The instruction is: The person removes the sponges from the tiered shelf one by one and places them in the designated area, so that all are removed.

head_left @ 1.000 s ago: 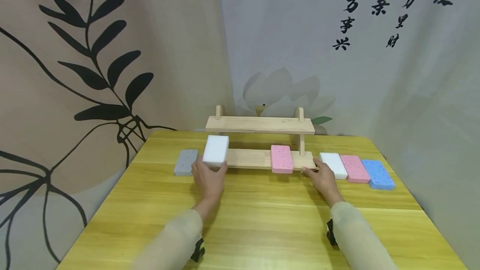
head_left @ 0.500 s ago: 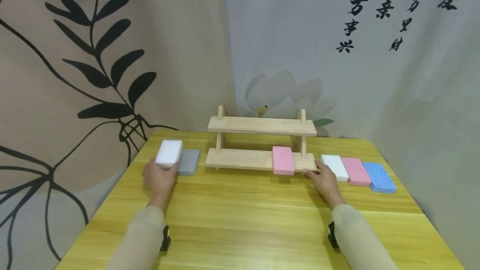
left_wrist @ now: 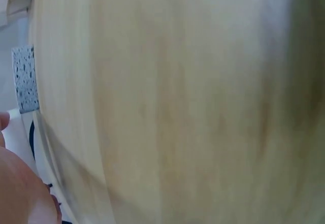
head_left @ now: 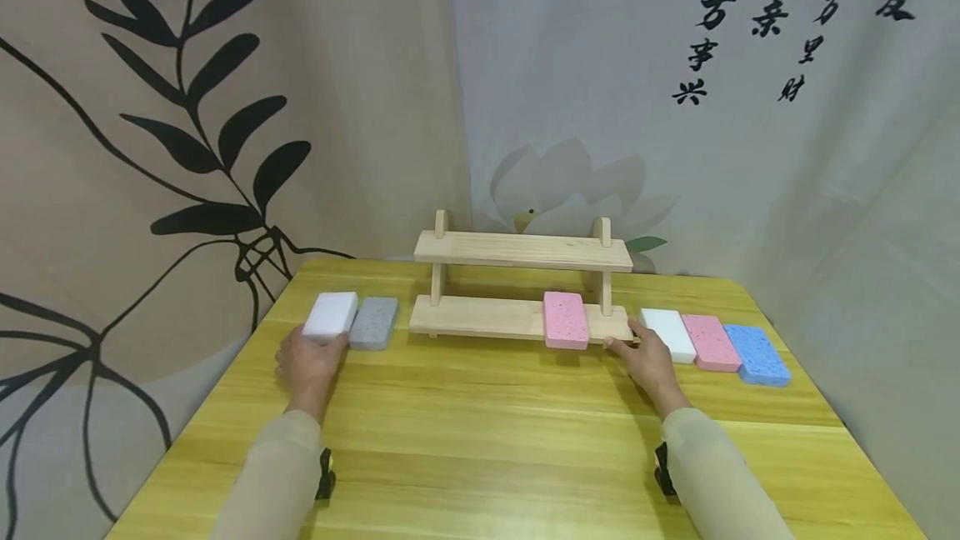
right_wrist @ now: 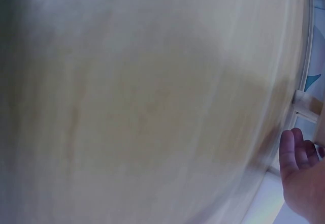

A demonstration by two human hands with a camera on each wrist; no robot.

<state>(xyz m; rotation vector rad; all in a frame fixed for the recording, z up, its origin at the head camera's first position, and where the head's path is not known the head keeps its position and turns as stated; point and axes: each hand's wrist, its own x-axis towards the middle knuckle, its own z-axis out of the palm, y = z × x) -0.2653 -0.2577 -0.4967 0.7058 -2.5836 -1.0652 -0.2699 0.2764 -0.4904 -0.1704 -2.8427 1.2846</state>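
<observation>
My left hand (head_left: 309,367) grips a white sponge (head_left: 331,316) by its near end, at the table's left side. Right beside that sponge lies a grey sponge (head_left: 373,323), which shows its speckled side in the left wrist view. A two-tier wooden shelf (head_left: 522,249) stands at the back middle. Its lower board carries a pink sponge (head_left: 566,320) that juts over the front edge. With thumb and fingers, my right hand (head_left: 648,363) holds the right end of the lower board. In the right wrist view the right hand's fingers (right_wrist: 288,153) are curled.
To the right of the shelf, another white sponge (head_left: 667,335), a pink one (head_left: 711,342) and a blue one (head_left: 756,355) lie in a row on the yellow wooden table (head_left: 495,448). A printed curtain (head_left: 360,107) hangs behind the table.
My left hand has carried the white sponge from in front of the shelf's left end, over past the grey sponge, and lowered it on its left. The right hand has stayed at the shelf.
</observation>
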